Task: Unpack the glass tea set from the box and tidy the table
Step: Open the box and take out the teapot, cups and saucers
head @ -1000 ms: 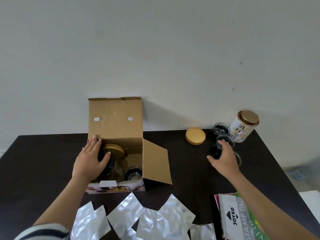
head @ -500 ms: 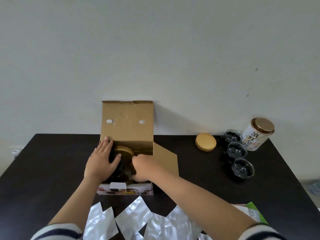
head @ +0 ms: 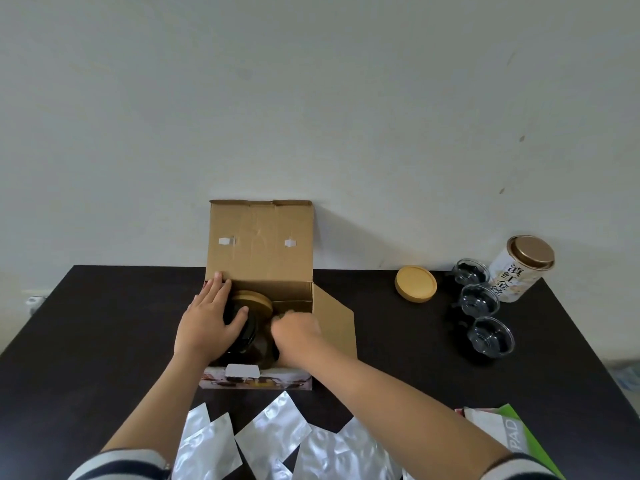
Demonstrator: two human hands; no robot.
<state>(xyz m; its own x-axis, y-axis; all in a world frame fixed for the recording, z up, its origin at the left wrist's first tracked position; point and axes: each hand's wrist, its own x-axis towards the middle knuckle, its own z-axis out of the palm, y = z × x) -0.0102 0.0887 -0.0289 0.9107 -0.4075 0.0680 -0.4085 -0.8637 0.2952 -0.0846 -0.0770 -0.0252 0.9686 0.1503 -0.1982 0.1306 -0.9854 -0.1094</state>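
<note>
Fingers of my left hand (head: pixel 207 326) lie spread and fairly straight over the dark glass teapot (head: pixel 242 336) inside the cardboard box (head: pixel 260 271), thumb resting just under its round wooden lid (head: pixel 252 301). My right hand (head: pixel 296 329) is curled down into the right part of the box beside the pot; what its fingers close on is hidden, so I cannot tell whether it grips anything. The box sits open on the black table (head: pixel 86 323), its back flap upright against the wall and a side flap folded out to the right. Well apart on the right, three small clear glass cups (head: pixel 479 299) stand in a row, with one loose wooden lid (head: pixel 415 284) to their left and one white tea tin (head: pixel 519 270) with a gold cap behind them. Nearest me lie several silver foil pouches (head: pixel 273 436), and a green-edged packet (head: pixel 509 434) marked "PAD".
</note>
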